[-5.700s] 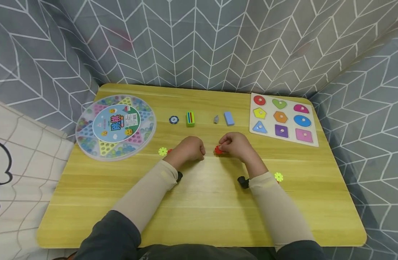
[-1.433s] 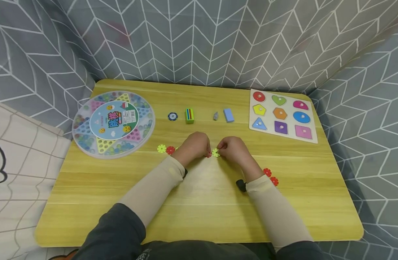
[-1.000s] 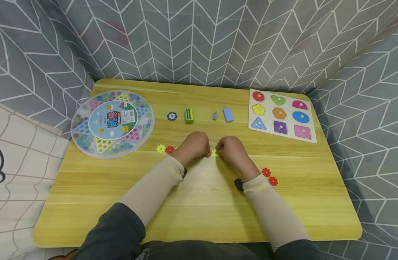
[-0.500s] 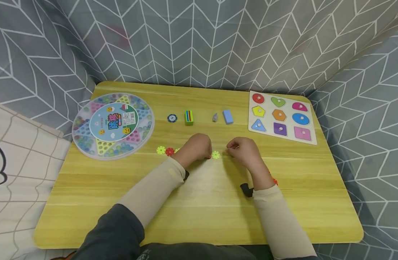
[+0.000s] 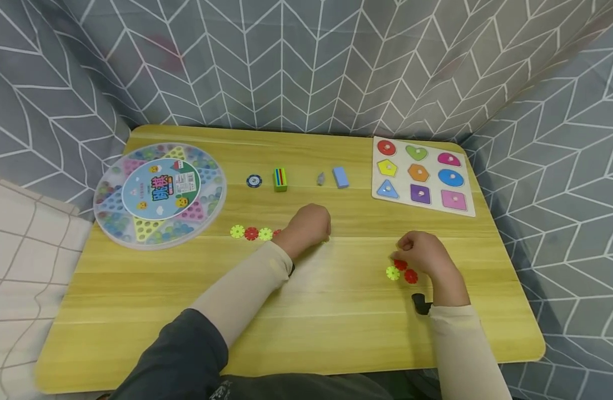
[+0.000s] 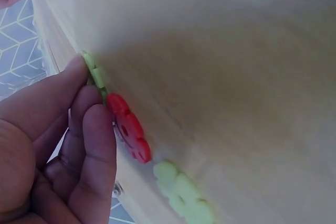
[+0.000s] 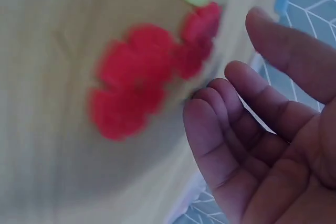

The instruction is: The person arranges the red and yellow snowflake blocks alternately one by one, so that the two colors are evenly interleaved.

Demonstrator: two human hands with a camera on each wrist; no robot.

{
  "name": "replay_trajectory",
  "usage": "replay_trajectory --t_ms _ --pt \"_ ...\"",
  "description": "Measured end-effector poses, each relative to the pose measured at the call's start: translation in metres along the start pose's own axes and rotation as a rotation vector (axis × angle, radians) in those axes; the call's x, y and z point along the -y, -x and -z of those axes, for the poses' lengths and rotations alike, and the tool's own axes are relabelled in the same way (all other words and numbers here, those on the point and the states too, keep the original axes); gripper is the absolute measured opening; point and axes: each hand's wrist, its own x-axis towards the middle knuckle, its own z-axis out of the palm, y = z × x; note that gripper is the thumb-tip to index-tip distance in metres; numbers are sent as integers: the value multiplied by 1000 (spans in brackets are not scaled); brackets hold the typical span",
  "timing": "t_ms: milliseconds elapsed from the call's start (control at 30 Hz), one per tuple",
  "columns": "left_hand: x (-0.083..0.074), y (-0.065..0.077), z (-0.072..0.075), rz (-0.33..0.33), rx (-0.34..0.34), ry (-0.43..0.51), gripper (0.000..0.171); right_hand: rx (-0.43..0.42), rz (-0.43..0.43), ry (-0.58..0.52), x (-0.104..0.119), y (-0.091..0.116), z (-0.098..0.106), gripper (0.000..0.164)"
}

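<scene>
My left hand (image 5: 308, 225) stays low over the table at the right end of a row of flower-shaped discs. In the left wrist view its thumb and forefinger pinch a yellow-green disc (image 6: 97, 74), with a red disc (image 6: 129, 128) beside it and another yellow-green disc (image 6: 184, 192) further along. The row's left end shows a yellow-green disc (image 5: 237, 231) and a red disc (image 5: 252, 233); my hand hides its right end. My right hand (image 5: 426, 253) hovers at a small cluster of two red discs (image 5: 410, 276) and a yellow-green disc (image 5: 393, 273), thumb apart from the fingers, holding nothing.
On the wooden table (image 5: 306, 333), a round Chinese checkers box (image 5: 213, 203) lies at left. Along the back sit a poker chip (image 5: 254, 181), a green striped block (image 5: 280, 180), a small grey piece (image 5: 320, 179), a blue block (image 5: 340, 177) and a shape puzzle board (image 5: 398, 166).
My right hand has let go of the yellow-green disc beside my left hand and moved right, to the loose discs. My left hand has stayed at the row. The head view has shifted slightly.
</scene>
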Motion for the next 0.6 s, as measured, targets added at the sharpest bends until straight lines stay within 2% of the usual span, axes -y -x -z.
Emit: replay_trajectory --t_ms 167,400,600 --pt "1 1 -1 3 -8 26 7 -10 16 34 0 4 -6 41" --pt "2 4 -1 25 -2 38 6 -19 56 111 7 7 -11 27" --pt "2 4 1 13 -1 28 7 -25 63 88 2 12 -11 32"
